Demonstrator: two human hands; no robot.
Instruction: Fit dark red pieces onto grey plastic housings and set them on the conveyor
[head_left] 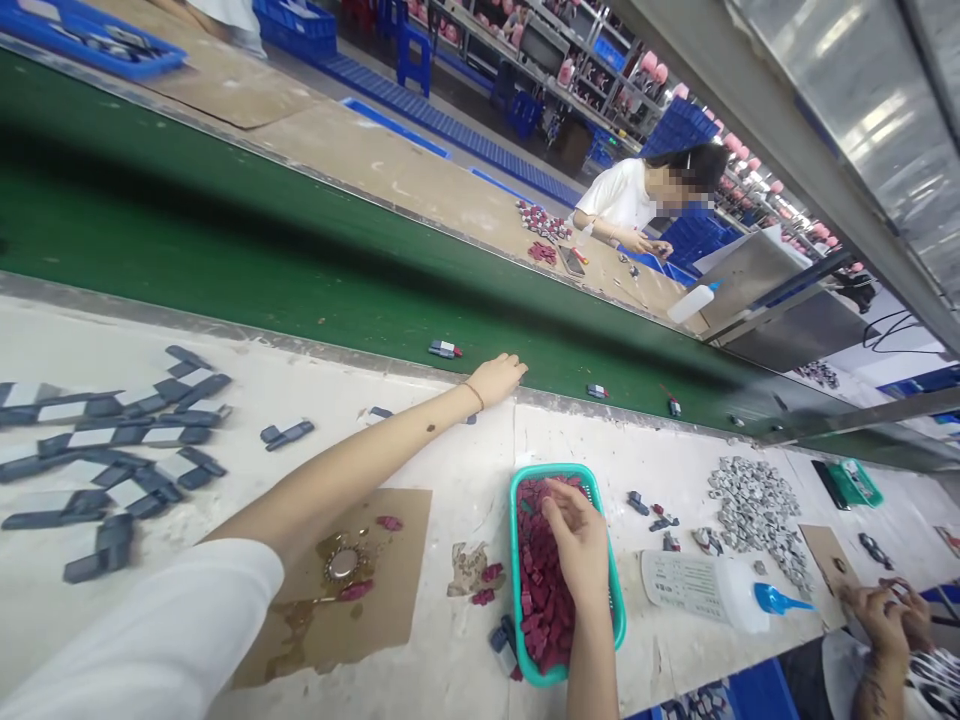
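Observation:
My left hand [498, 381] reaches out palm down to the near edge of the green conveyor belt [337, 290]. Its fingers are bent, and whatever lies under them is hidden. Over a turquoise basket [616, 600] of small dark red plastic pieces [545, 600], my right hand [576, 535] has its fingers curled and the thumb close to the fingertips; I cannot make out anything between them. A dark blue-grey part with a white face and a red tip [445, 349] lies on the belt, left of my left hand. Another such part [597, 391] sits farther right.
Many blue-grey parts [112, 435] are spread at left. Brown cardboard [405, 590] holds a metal cap [345, 565] in spilled liquid. A blue-tipped bottle [690, 588] lies by grey-white pieces [754, 505]. A co-worker's hands [889, 615] work at right; another person [622, 200] sits across the belt.

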